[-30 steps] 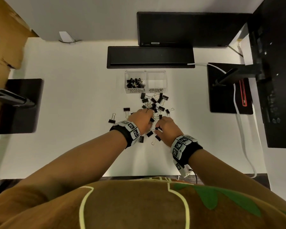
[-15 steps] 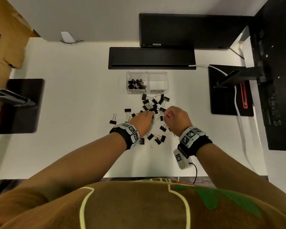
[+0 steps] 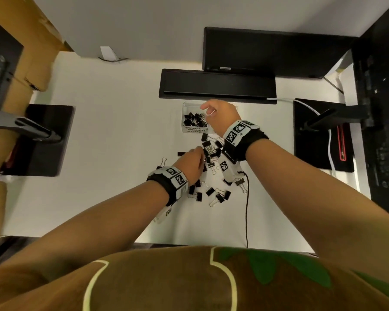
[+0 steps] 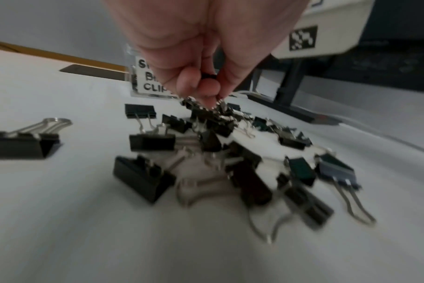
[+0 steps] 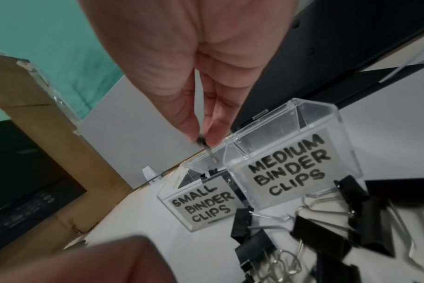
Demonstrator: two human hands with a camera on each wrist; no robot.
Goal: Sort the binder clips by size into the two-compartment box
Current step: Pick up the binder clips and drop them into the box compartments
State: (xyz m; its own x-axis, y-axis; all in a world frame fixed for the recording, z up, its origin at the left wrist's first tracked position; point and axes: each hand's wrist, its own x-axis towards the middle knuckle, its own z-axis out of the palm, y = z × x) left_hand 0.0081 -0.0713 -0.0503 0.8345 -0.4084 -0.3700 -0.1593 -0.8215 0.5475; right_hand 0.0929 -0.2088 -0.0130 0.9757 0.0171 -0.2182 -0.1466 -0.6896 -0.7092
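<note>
A clear two-compartment box [image 3: 190, 129] stands beyond a loose pile of black binder clips [image 3: 211, 151]. Its left side, labelled SMALL BINDER CLIPS [image 5: 201, 206], holds several small clips. The right side, labelled MEDIUM BINDER CLIPS [image 5: 288, 168], looks empty. My right hand [image 3: 208, 110] hovers over the box. It pinches a small binder clip [image 5: 202, 142], whose wire handle hangs above the small compartment. My left hand [image 3: 200, 153] is down in the pile [image 4: 218, 143]. Its fingertips [image 4: 187, 82] pinch a small black clip [image 4: 207, 76] at the top of the heap.
A long black bar [image 3: 216, 86] lies just behind the box, below a monitor [image 3: 267, 50]. Black stand bases sit at the left [image 3: 43, 140] and right [image 3: 321, 135]. A black cable [image 3: 246, 209] runs from my right wrist to the near edge. Cardboard [image 3: 20, 86] stands at the far left.
My right hand left the pile with a small clip and moved forward to above the box. My left hand stayed in the pile, shifting slightly forward.
</note>
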